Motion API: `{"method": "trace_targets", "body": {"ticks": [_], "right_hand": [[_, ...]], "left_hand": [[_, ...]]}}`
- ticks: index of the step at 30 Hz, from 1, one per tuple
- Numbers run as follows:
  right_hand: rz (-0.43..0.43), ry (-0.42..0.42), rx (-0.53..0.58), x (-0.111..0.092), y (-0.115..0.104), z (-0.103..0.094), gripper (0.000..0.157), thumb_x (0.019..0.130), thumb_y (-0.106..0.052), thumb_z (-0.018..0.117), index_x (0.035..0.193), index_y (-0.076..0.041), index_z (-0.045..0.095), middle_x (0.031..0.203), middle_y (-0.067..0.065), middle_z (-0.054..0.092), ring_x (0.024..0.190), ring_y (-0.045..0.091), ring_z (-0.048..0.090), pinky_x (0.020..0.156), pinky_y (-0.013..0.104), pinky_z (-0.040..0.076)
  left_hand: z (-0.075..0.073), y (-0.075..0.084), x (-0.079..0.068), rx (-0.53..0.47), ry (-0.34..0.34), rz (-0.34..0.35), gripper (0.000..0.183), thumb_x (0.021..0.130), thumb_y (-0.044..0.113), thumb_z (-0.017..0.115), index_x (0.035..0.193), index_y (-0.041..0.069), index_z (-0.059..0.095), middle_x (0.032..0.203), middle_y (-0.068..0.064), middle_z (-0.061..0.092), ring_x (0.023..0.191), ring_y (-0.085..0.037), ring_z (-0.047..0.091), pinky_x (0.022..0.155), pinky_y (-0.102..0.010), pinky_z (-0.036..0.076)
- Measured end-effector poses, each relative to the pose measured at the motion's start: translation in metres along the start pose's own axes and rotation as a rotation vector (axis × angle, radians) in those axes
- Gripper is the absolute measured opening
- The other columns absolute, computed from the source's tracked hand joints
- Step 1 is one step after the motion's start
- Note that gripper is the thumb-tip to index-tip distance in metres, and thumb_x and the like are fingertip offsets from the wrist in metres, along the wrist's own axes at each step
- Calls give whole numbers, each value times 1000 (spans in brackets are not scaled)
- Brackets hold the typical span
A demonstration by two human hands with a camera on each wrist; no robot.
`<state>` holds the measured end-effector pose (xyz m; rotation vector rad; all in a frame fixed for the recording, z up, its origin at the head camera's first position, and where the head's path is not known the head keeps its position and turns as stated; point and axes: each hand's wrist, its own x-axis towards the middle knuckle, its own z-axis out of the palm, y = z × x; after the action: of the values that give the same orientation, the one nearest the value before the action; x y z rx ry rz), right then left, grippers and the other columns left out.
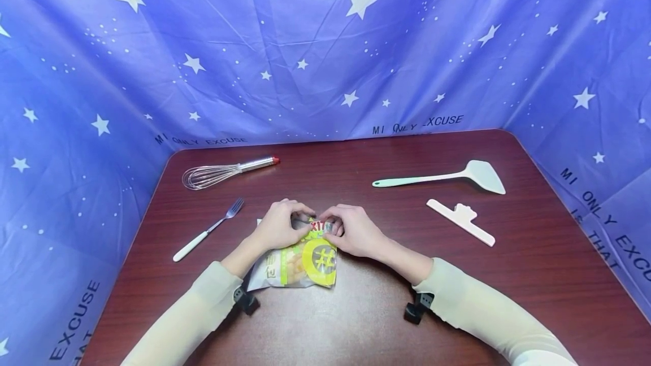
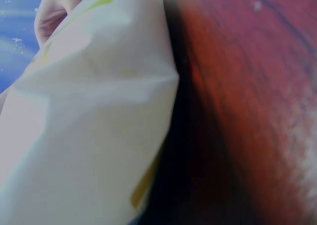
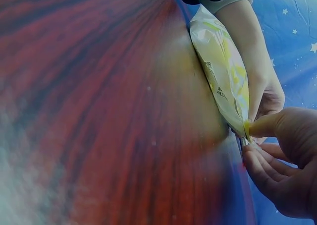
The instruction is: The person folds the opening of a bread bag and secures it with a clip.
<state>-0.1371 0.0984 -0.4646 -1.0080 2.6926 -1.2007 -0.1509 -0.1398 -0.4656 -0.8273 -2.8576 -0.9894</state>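
A white, yellow and green snack bag [image 1: 292,270] lies on the table near its front middle, with a large # mark on its face. My left hand [image 1: 278,223] curls over the bag's upper edge, its thumb on the printed side. At the upper right corner, my right hand [image 1: 356,232] pinches the edge between thumb and fingers. From the right wrist view, the bag [image 3: 218,61] looks plump, and my right hand [image 3: 292,160] grips its end close to the left hand [image 3: 265,93]. Pale bag film [image 2: 89,131] fills much of the left wrist view.
A whisk [image 1: 224,173] lies at the back left, and a fork [image 1: 208,230] with a white handle is left of the bag. To the right are a pale green spatula [image 1: 483,175] and a pink clip [image 1: 460,220]. A blue starred curtain [image 1: 305,33] surrounds the table [image 1: 386,309].
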Motion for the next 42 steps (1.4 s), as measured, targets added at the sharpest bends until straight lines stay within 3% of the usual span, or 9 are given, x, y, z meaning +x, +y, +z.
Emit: {"method": "trace_targets", "body": {"ticks": [5, 10, 13, 16, 20, 22, 27, 33, 42], "right_hand": [[17, 5, 26, 1, -2, 0, 32, 86, -6, 85, 116, -4, 75, 90, 2, 73, 71, -1, 65, 66, 16, 58], [0, 16, 42, 1, -3, 1, 26, 85, -2, 84, 108, -5, 74, 85, 1, 72, 73, 1, 65, 67, 16, 58], [-2, 14, 56, 0, -4, 0, 21, 85, -1, 83, 103, -6, 72, 85, 2, 72, 73, 2, 66, 67, 17, 58], [-5, 0, 54, -1, -5, 0, 18, 86, -1, 82, 98, -7, 70, 85, 2, 72, 74, 3, 66, 66, 16, 58], [-15, -24, 25, -3, -5, 0, 15, 88, -3, 81, 98, -9, 71, 88, 2, 72, 76, 5, 67, 67, 18, 59], [-25, -27, 12, -3, -6, 1, 14, 89, -3, 81, 98, -9, 71, 89, 1, 72, 77, 7, 68, 68, 19, 59], [-64, -18, -2, -4, -6, 1, 15, 87, -2, 81, 94, -11, 72, 88, 0, 71, 77, 9, 69, 70, 20, 59], [-76, -23, -14, -4, -6, 1, 12, 88, -3, 80, 93, -12, 73, 89, -1, 72, 78, 9, 70, 71, 21, 60], [-90, -16, -19, -4, -6, 1, 11, 89, -3, 77, 92, -13, 76, 88, -3, 72, 78, 6, 68, 71, 22, 60]], "left_hand": [[-1, -3, 0, -48, -10, -29, 16, 89, 10, 76, 104, 14, 82, 89, 4, 78, 84, -11, 65, 84, -36, 55], [-3, -6, 0, -99, -1, -53, 9, 88, 7, 78, 90, 16, 79, 84, 5, 75, 77, -10, 64, 98, -49, 53], [-3, -8, -1, -105, 1, -51, 10, 86, 7, 78, 87, 17, 78, 81, 7, 74, 75, -11, 63, 95, -46, 52], [-3, -10, -2, -107, 2, -44, 10, 86, 7, 78, 86, 18, 78, 82, 7, 74, 76, -11, 63, 85, -39, 50], [-4, -13, -3, -113, 7, -31, 12, 85, 7, 77, 85, 19, 77, 81, 8, 74, 74, -9, 63, 98, -44, 49], [-4, -14, -4, -120, 8, -23, 12, 84, 8, 77, 85, 20, 77, 82, 7, 74, 76, -9, 63, 97, -44, 51], [-6, -13, -7, -128, 19, -13, 5, 83, 14, 78, 85, 19, 78, 85, 6, 74, 83, -15, 64, 79, -33, 52], [-6, -10, -6, -112, 34, -22, 6, 91, 16, 76, 88, 18, 80, 85, 7, 75, 81, -15, 63, 79, -31, 49], [-4, -12, -7, -92, 8, 0, 8, 88, 13, 78, 93, 18, 82, 90, 5, 78, 85, -16, 64, 79, -32, 49]]}}
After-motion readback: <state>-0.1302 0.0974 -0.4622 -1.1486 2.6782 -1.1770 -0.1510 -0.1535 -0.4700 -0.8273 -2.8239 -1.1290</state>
